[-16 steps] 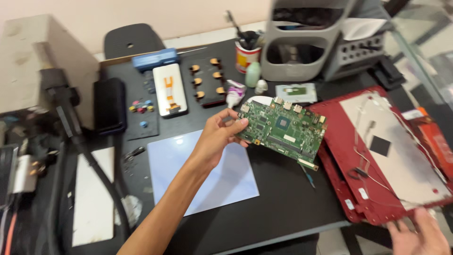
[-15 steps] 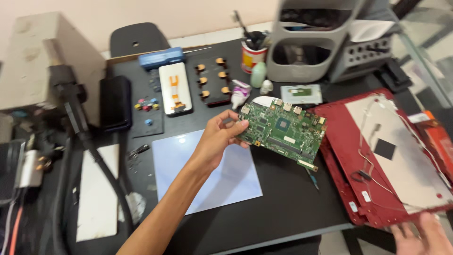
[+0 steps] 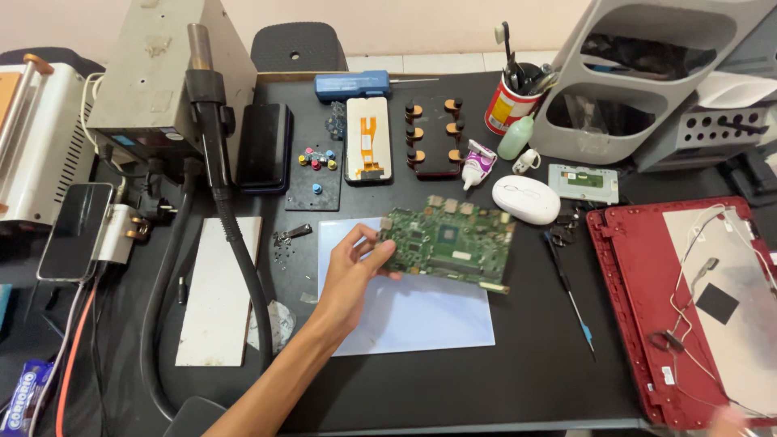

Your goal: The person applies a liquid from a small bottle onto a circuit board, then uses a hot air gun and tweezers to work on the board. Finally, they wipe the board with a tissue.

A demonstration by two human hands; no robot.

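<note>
My left hand [image 3: 350, 271] grips the left edge of a green laptop circuit board [image 3: 450, 245] and holds it just above a pale blue mat [image 3: 409, 320] on the black table. A red laptop shell [image 3: 647, 291] with loose wires lies at the right. Only a blurred sliver of my right hand [image 3: 728, 421] shows at the bottom right corner, by the shell's near edge; its fingers cannot be made out.
A white mouse [image 3: 526, 198], a thin screwdriver [image 3: 571, 295], a small touchpad board [image 3: 583, 182], a glue tube [image 3: 477, 160] and a phone with its back off [image 3: 368, 139] lie around the board. A hot-air station [image 3: 162, 73] with a black hose [image 3: 239, 243] stands at the left, grey bins [image 3: 647, 73] at the back right.
The view has swung left and down. My left hand has carried the circuit board left and lower, over the blue mat. My right hand has slipped almost out of view.
</note>
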